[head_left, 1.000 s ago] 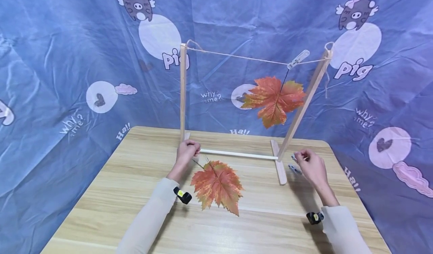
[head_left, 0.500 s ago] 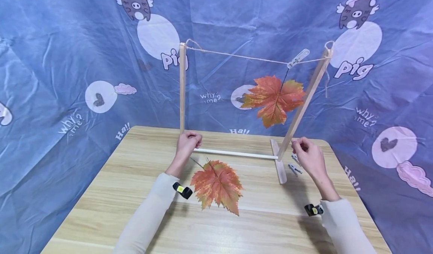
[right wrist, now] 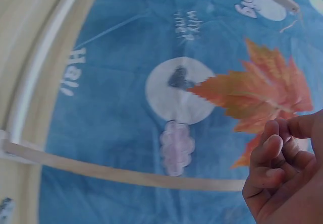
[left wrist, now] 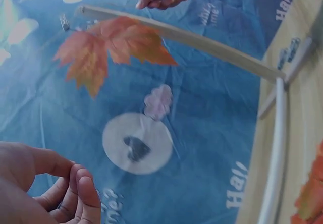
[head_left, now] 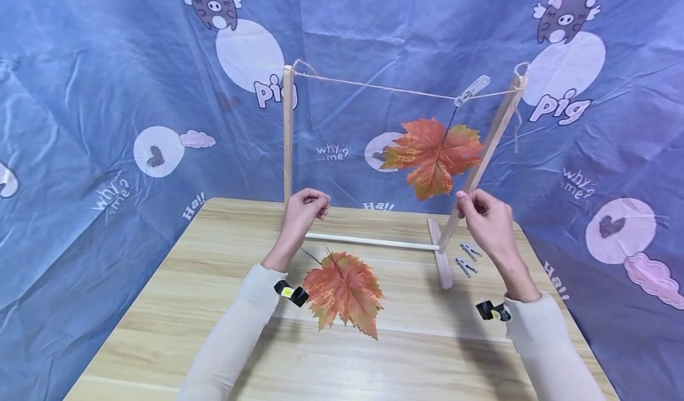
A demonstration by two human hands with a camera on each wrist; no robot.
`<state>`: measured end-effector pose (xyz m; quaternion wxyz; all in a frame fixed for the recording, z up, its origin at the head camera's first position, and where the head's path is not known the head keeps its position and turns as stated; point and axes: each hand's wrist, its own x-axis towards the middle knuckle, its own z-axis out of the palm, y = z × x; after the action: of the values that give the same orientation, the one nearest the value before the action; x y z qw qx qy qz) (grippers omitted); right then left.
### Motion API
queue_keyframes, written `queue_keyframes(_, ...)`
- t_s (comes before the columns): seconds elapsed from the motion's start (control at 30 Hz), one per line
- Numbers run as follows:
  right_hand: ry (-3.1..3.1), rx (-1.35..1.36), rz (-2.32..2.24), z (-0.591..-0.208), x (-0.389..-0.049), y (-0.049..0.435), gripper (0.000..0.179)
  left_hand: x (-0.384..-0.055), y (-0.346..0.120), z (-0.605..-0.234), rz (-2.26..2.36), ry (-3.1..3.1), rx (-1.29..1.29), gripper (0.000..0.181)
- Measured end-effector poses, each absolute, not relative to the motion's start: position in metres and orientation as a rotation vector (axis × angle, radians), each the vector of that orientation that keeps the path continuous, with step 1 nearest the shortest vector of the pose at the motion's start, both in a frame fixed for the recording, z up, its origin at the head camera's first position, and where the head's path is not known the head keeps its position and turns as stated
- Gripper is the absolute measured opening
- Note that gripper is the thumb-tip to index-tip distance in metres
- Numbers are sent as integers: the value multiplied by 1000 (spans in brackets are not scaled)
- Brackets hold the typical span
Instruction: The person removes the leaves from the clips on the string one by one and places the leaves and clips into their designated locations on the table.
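Currently, the left hand (head_left: 306,212) and right hand (head_left: 487,215) hover above the tabletop (head_left: 369,368), each with fingers curled together, near a wooden frame (head_left: 288,133); a leaf (head_left: 434,158) hangs from its string (head_left: 385,88).

In the head view, orange-red blended with yellow-green is being shown by the hanging leaf (head_left: 434,157) right of centre and by the lying leaf (head_left: 344,291) at lower centre. Blue is being displayed by the backdrop (head_left: 374,27) across the top, patterned with white discs (head_left: 250,56), grey pigs (head_left: 566,18), pink clouds (head_left: 653,279) and white lettering (head_left: 558,107). Pale wood grain is being shown by the tabletop (head_left: 347,365) at the bottom, white by the rod (head_left: 374,242) at centre, off-white by both sleeves (head_left: 230,330).
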<state>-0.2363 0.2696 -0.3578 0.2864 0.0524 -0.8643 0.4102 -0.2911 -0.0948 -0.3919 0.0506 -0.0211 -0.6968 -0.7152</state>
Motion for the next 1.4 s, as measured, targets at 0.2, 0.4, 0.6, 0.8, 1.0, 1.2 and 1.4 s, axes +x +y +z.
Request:
queue_keyframes(0.2,-2272,215,1056,-331,-239,265,38,-288,-85,-371,-2189,-2072,-171,7)
queue_keyframes(0.4,-2251,286,1053,-303,-242,263,33,-284,-72,-352,-2180,-2071,-259,7)
queue_keyframes(0.6,-2225,303,1052,-275,-248,263,26,-284,-54,-329,-2139,-2079,-357,7)
queue_keyframes(0.8,-2220,326,1089,-258,-253,263,18,-283,-37,-311,-2151,-2044,-450,6)
queue_keyframes(1.0,-2195,336,1140,-246,-255,263,7,-284,-15,-299,-2175,-2006,-547,5)
queue_keyframes(1.2,-2187,356,1124,-229,-258,264,3,-287,4,-285,-2139,-1993,-603,7)
queue_keyframes(1.4,-2178,390,1171,-209,-264,262,6,-290,20,-273,-2085,-1993,-616,8)
